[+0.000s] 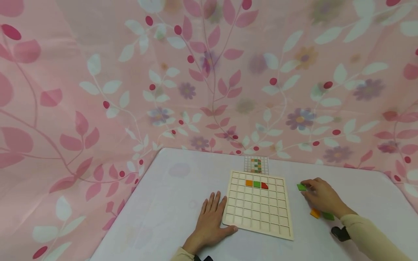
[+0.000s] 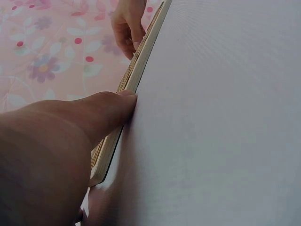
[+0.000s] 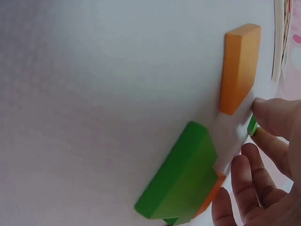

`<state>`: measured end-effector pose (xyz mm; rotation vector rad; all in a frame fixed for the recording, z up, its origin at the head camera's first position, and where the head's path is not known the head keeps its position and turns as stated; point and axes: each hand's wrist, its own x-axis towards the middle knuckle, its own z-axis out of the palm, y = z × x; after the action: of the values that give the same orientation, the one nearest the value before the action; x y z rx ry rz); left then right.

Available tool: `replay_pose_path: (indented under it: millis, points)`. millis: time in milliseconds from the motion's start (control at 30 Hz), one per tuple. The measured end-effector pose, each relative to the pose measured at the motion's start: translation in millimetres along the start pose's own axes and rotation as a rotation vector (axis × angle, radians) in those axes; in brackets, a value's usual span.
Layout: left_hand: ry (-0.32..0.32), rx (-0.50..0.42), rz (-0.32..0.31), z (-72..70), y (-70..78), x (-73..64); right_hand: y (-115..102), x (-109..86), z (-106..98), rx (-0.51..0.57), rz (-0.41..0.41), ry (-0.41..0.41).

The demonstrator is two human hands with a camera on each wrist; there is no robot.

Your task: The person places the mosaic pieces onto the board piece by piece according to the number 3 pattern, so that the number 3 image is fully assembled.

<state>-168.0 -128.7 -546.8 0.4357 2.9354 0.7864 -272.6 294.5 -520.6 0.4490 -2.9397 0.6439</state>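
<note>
A pale wooden grid board (image 1: pixel 258 210) lies on the table, with an orange square tile (image 1: pixel 249 183), a green square tile (image 1: pixel 257 184) and a red tile with one rounded corner (image 1: pixel 264 186) in one row. My left hand (image 1: pixel 210 223) lies with its fingers spread along the board's left side. Its thumb (image 2: pixel 106 110) presses the near edge. Right of the board, my right hand (image 1: pixel 321 195) pinches a small green tile (image 3: pixel 252 125) between thumb and index finger, close over the table. Its other fingers are bent over loose tiles.
Near my right hand lie a loose orange tile (image 3: pixel 239 70) and a thick green tile (image 3: pixel 178 176), with more orange showing beside it. Behind the board is a small pattern card (image 1: pixel 256 165) with a coloured grid. A pink floral curtain (image 1: pixel 209 72) hangs along the table's back edge.
</note>
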Motion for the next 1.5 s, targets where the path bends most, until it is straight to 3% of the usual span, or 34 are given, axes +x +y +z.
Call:
replay_pose_path:
  millis: [467, 1033, 1267, 1500]
  points:
    - [-0.016, 0.009, -0.013, -2.9, 2.4, -0.5, 5.9, -6.2, 5.4, 0.050, 0.033, 0.032]
    - [-0.016, 0.017, -0.013, -3.7, 3.0, -1.2, 7.8, -10.7, 4.9, 0.076, 0.030, -0.005]
    - [0.007, 0.003, 0.003, 0.4, -1.4, -0.8, -5.2, -13.0, -0.2, 0.155, 0.046, -0.025]
    - [0.003, -0.008, 0.012, -1.7, 1.3, -1.5, -10.5, -14.4, 3.1, 0.151, 0.040, 0.013]
